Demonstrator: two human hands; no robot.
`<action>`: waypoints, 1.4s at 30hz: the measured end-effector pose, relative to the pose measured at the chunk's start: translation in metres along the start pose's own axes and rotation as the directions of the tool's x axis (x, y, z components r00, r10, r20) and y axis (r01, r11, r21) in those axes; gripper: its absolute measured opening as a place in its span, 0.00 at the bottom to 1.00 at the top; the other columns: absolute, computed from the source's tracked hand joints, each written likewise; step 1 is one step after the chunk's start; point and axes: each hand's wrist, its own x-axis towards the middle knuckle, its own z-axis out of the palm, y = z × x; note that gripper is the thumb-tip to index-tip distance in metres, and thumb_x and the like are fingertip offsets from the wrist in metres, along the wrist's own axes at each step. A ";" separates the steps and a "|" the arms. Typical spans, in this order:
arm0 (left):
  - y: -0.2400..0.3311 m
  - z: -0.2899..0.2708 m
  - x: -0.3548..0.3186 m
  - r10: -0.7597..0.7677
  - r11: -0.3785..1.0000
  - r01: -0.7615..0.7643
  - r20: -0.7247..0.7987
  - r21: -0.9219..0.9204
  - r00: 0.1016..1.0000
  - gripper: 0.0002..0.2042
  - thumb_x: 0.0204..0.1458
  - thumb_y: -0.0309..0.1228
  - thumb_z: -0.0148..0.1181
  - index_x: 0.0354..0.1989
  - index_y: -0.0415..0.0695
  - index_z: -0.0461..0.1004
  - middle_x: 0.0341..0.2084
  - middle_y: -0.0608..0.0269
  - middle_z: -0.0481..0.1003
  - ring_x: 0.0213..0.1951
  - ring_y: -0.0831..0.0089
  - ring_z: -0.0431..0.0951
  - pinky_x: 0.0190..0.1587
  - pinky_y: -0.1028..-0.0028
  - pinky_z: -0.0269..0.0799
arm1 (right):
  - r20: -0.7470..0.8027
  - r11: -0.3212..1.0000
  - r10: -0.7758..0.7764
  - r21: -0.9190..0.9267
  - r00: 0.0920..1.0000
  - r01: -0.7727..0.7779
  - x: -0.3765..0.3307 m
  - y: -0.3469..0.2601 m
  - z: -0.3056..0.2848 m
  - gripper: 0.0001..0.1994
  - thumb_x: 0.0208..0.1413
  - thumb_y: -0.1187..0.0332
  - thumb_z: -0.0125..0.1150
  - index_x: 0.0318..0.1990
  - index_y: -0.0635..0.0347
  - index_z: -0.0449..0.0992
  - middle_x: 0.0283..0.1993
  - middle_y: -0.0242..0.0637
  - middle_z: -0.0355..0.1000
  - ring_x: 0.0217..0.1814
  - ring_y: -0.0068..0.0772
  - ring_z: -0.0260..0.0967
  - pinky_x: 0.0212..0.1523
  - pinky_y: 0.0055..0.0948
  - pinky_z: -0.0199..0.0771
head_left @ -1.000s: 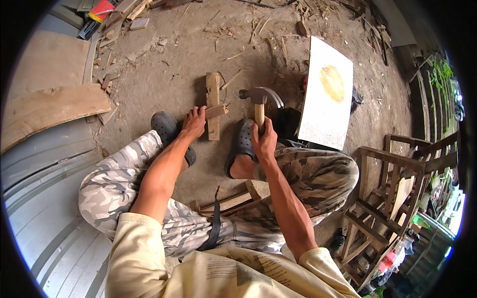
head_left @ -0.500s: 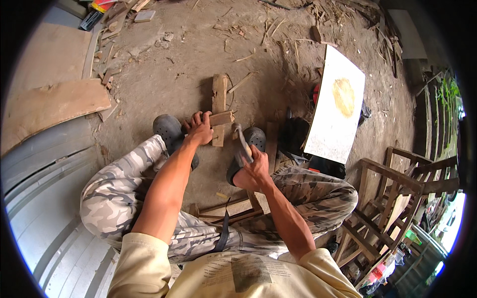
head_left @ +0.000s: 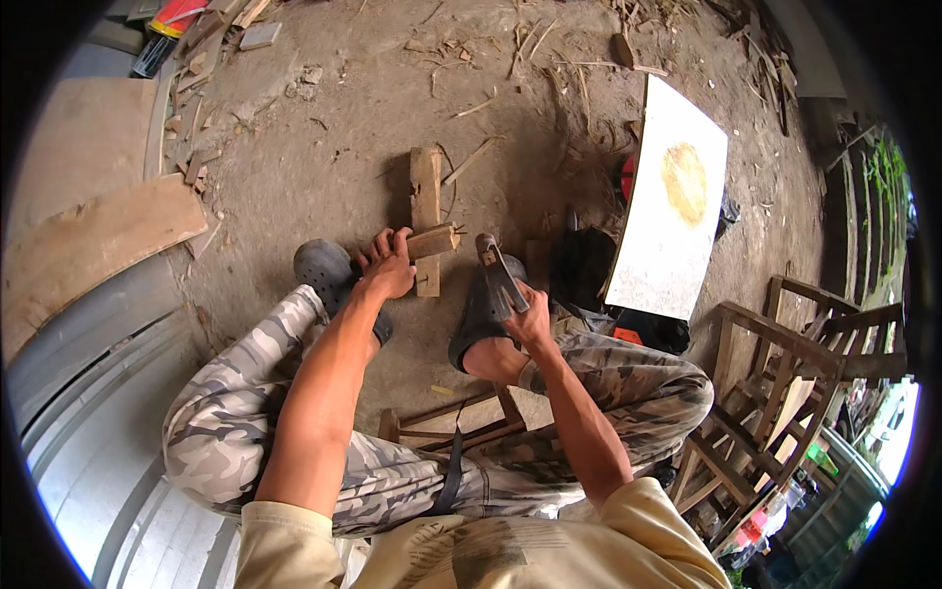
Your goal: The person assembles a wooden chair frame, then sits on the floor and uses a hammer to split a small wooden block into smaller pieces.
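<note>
A: The left hand (head_left: 389, 267) has its fingers wrapped over the left part of the short wooden block (head_left: 434, 241), which lies across the longer board (head_left: 425, 191) and pokes out past that board's right edge!

B: And the right hand (head_left: 528, 318)?

A: Fingers curled around the hammer (head_left: 496, 265), handle mostly hidden, metal head near the block's outer end but apart from it!

B: The longer board lies on the dirt floor (head_left: 343, 98), its near end between two dark clogs (head_left: 319, 263).
</note>
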 end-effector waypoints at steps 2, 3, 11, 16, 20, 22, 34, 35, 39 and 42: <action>0.003 -0.006 -0.005 -0.008 0.998 0.009 0.016 -0.057 1.000 0.36 0.60 0.39 0.54 0.70 0.54 0.37 0.68 0.49 0.37 0.71 0.44 0.34 0.66 0.36 0.35 | 0.048 0.984 0.136 0.113 0.990 -0.140 0.007 -0.019 0.004 0.14 0.49 0.61 0.64 0.31 0.65 0.73 0.20 0.46 0.71 0.20 0.47 0.67 0.27 0.37 0.69; 0.002 -0.006 -0.006 -0.012 0.999 0.012 0.012 -0.035 1.000 0.36 0.60 0.39 0.54 0.70 0.54 0.37 0.68 0.49 0.37 0.71 0.44 0.34 0.66 0.36 0.35 | 0.102 0.939 0.288 0.165 0.952 -0.302 0.010 -0.028 0.006 0.15 0.50 0.61 0.64 0.29 0.66 0.73 0.19 0.43 0.70 0.18 0.41 0.65 0.25 0.36 0.68; 0.001 -0.004 -0.002 -0.010 0.999 0.009 0.011 0.047 1.000 0.37 0.61 0.39 0.53 0.70 0.53 0.33 0.68 0.46 0.34 0.71 0.41 0.33 0.66 0.35 0.35 | 0.227 0.541 0.488 0.679 0.843 -0.496 0.033 -0.071 -0.011 0.13 0.57 0.63 0.60 0.26 0.59 0.66 0.14 0.29 0.61 0.11 0.23 0.59 0.11 0.27 0.60; 0.000 0.001 0.003 -0.003 0.998 0.001 0.032 0.059 0.999 0.38 0.60 0.37 0.55 0.70 0.51 0.33 0.68 0.44 0.34 0.71 0.43 0.33 0.66 0.36 0.35 | 0.584 0.344 0.607 0.418 0.539 -0.841 0.030 -0.068 -0.010 0.13 0.57 0.64 0.61 0.27 0.57 0.65 0.16 0.29 0.59 0.12 0.24 0.56 0.12 0.29 0.58; -0.005 0.006 0.000 0.031 0.999 -0.031 0.002 0.026 1.000 0.40 0.58 0.37 0.58 0.70 0.52 0.35 0.68 0.42 0.36 0.70 0.41 0.37 0.66 0.32 0.31 | 0.390 0.327 0.686 0.589 0.615 -0.739 0.034 -0.069 -0.033 0.12 0.56 0.63 0.60 0.28 0.53 0.64 0.16 0.26 0.56 0.12 0.23 0.55 0.12 0.27 0.56; -0.007 0.006 0.001 0.030 0.999 -0.030 -0.016 0.029 0.999 0.40 0.58 0.37 0.58 0.70 0.52 0.35 0.68 0.42 0.36 0.70 0.41 0.37 0.65 0.32 0.32 | 0.292 0.335 0.646 0.721 0.705 -0.606 0.042 -0.075 -0.044 0.13 0.57 0.59 0.58 0.28 0.53 0.63 0.16 0.26 0.55 0.11 0.24 0.54 0.12 0.29 0.57; 0.001 -0.012 -0.001 0.017 0.996 -0.025 0.088 0.089 0.996 0.44 0.58 0.41 0.59 0.70 0.51 0.29 0.68 0.43 0.33 0.70 0.41 0.35 0.65 0.41 0.39 | 0.098 0.952 0.189 -0.263 0.977 -0.158 -0.016 -0.037 0.002 0.14 0.52 0.57 0.63 0.30 0.60 0.74 0.24 0.52 0.74 0.27 0.54 0.75 0.27 0.47 0.72; -0.001 -0.011 -0.001 0.004 0.996 -0.013 0.101 0.093 0.995 0.44 0.58 0.41 0.59 0.70 0.51 0.29 0.68 0.43 0.33 0.70 0.41 0.34 0.65 0.41 0.39 | 0.137 0.932 0.087 -0.360 0.987 -0.032 -0.010 -0.039 -0.005 0.13 0.50 0.58 0.65 0.29 0.59 0.74 0.23 0.50 0.74 0.26 0.55 0.74 0.26 0.46 0.73; -0.001 -0.011 0.000 -0.003 0.997 -0.006 0.120 0.071 0.993 0.45 0.58 0.41 0.59 0.71 0.52 0.27 0.69 0.43 0.31 0.70 0.41 0.33 0.65 0.40 0.38 | 0.453 0.765 -0.147 -0.512 0.880 0.391 0.019 -0.030 -0.033 0.09 0.47 0.59 0.66 0.28 0.52 0.75 0.23 0.40 0.75 0.25 0.47 0.75 0.23 0.43 0.74; -0.001 -0.009 0.004 0.000 0.999 -0.007 0.127 0.054 0.992 0.46 0.57 0.41 0.59 0.71 0.54 0.27 0.69 0.42 0.30 0.71 0.42 0.32 0.65 0.38 0.37 | 0.595 0.676 -0.065 -0.565 0.801 0.474 0.047 -0.011 -0.045 0.07 0.45 0.62 0.64 0.29 0.52 0.75 0.24 0.38 0.76 0.27 0.47 0.76 0.25 0.44 0.74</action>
